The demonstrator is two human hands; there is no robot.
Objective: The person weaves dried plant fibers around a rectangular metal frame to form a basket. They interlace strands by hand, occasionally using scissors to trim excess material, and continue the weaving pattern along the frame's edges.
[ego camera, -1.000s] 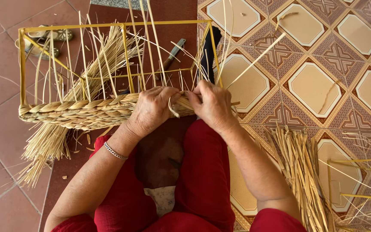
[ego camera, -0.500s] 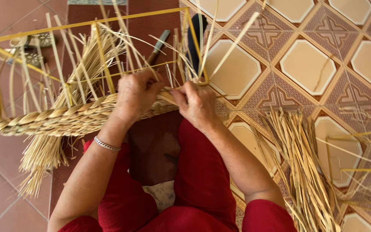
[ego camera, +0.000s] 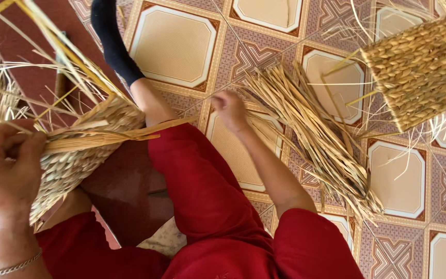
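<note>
My left hand [ego camera: 7,166] grips the woven rim of a half-made straw basket [ego camera: 81,150] on a yellow wire frame [ego camera: 60,49], pinching a flat straw strand that points right. My right hand [ego camera: 229,107] reaches out to the right and closes its fingers on the near end of a loose bundle of straw strands [ego camera: 313,132] lying on the tiled floor. My legs in red trousers [ego camera: 197,186] lie between the two, and a foot in a black sock [ego camera: 110,44] stretches away at the top.
A finished woven straw basket [ego camera: 421,70] with loose ends stands at the upper right. The patterned floor tiles [ego camera: 174,44] cover the right side; a dark red mat [ego camera: 24,77] lies under the frame on the left.
My right hand left the basket rim and moved right to the straw bundle. The view swung right, so the frame now sits at the left edge. The left hand stays on the rim.
</note>
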